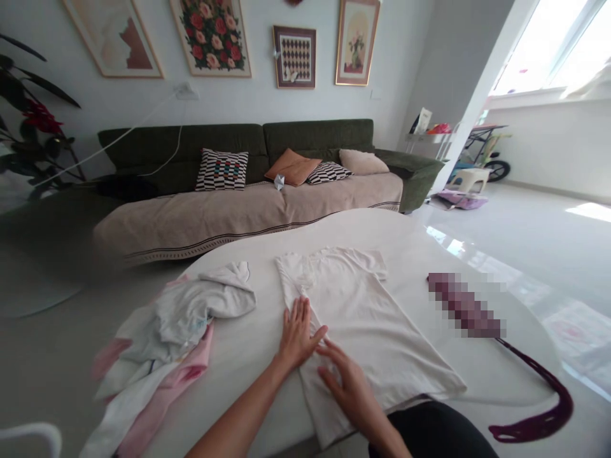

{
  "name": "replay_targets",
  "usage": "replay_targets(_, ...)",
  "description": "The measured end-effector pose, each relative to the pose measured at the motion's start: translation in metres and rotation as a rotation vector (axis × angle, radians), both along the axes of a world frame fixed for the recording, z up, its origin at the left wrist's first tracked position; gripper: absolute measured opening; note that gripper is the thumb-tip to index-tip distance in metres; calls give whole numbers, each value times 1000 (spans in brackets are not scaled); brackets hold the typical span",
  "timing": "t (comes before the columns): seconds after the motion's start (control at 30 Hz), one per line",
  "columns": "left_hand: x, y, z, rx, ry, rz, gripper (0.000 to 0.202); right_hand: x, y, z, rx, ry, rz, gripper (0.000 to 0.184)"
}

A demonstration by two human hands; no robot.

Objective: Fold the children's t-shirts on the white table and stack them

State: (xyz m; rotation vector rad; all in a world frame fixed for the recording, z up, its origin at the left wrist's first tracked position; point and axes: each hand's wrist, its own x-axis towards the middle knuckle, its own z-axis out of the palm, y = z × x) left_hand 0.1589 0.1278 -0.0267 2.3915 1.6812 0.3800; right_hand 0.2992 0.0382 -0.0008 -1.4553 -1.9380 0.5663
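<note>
1. Two flat hands are pressing the white T-shirt point(363, 312): left hand point(296, 334) and right hand point(347, 381), fingers point(300, 310) spread, gripping nothing.
2. It is lying spread on the tabletop point(420, 248), just right of the clothes pile point(186, 318).
3. Light, limp cloth is likely sliding easily; pinching its long edge nearest the pile looks best.

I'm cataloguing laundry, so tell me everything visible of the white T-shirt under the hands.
The white T-shirt is a plain, short-sleeved top of soft, cotton-like cloth, slightly creased. It lies flat on the white table, collar away from the person, hem at the near edge. One sleeve sticks out on the right; the left side looks folded inward. The left hand and right hand rest open and flat on its left part. The clothes pile beside it lies apart.
</note>
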Motion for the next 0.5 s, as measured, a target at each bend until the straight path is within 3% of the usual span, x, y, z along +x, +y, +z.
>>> replay_targets(0.07, 1, 2, 4, 11, 1, -6, 78, 34, 37, 15, -47, 63, -137, 36)
replay_targets(0.13, 2, 3, 5, 20, 4, -10, 78, 76, 84, 30, -155, -15, -388, 33)
replay_targets(0.23, 3, 3, 3, 10, 0, -13, 82, 134, 151, 43, -182, -72, -619, 39)
replay_targets(0.33, 3, 3, 2, -18, -16, -6, 87, 166, 196, 39, -257, -101, -753, 41)
replay_targets(0.5, 4, 3, 6, -68, -14, 3, 85, 170, 236, 10, -358, -87, -795, 34)
